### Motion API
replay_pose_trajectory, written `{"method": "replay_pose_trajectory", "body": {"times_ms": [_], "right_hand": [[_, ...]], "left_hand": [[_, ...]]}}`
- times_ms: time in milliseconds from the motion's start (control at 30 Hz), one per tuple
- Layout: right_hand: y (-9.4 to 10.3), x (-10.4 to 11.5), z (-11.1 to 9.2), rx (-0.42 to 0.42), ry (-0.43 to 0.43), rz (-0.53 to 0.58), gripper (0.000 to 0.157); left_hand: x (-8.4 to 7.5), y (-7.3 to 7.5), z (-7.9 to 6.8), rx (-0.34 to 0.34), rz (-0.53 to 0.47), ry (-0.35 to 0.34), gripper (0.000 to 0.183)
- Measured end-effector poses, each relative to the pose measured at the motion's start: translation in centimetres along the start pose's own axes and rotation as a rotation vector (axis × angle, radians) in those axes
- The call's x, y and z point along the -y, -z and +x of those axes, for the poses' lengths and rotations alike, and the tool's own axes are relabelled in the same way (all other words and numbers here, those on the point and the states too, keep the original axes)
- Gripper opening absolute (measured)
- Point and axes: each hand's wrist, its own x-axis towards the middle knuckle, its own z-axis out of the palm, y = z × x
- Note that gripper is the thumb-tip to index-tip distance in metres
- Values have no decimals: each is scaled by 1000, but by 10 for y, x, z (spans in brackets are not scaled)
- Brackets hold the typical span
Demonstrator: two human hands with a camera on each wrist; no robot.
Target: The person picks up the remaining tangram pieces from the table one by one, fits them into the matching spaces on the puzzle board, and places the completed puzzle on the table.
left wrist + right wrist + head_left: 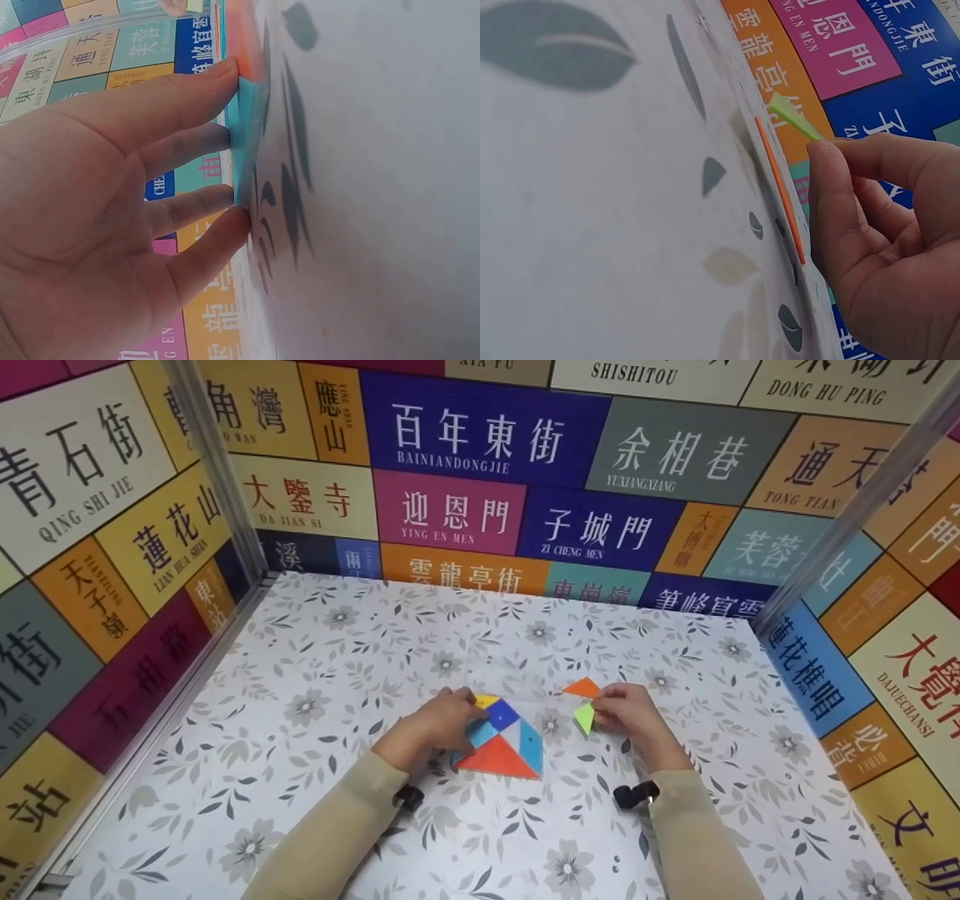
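Several tangram pieces lie together on the patterned table: a large red-orange triangle (498,760), a dark blue square (503,715), a yellow piece (489,700) partly under fingers, and a light blue piece (531,748) at the right. My left hand (441,720) rests at their left side; its spread fingertips and thumb touch the edge of another light blue piece (244,127) in the left wrist view. Between thumb and forefinger, my right hand (630,709) pinches a small green tangram piece (584,718), raised off the table in the right wrist view (795,116).
A loose orange triangle (581,687) lies flat just beyond the green piece, near the right fingertips. Panels with printed signs (480,427) wall in the back and both sides of the table (315,780). Black wrist mounts (636,795) sit at the sleeve cuffs.
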Motion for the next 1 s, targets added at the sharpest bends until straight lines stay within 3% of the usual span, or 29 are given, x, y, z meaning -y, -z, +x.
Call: {"method": "replay_pose_trajectory", "body": {"times_ms": [267,467,600,767,1000], "right_hand": [[-7,-3,0,28,24,75,5],[-11,-6,1,28,37,117,15],[-10,-8,1,38,32,143,12],[-12,-2,-4,30,-2,149,4],[-42,7,-5,55,44,229,8]], "left_hand": [[0,-1,-2,-7,-2,15,70],[-1,1,-1,-5,-10,-3,70],[-2,-1,0,-16,22,-25,68],[-4,-2,-1,-7,-7,-17,69],[-4,-1,1,-6,-18,-12,68]]}}
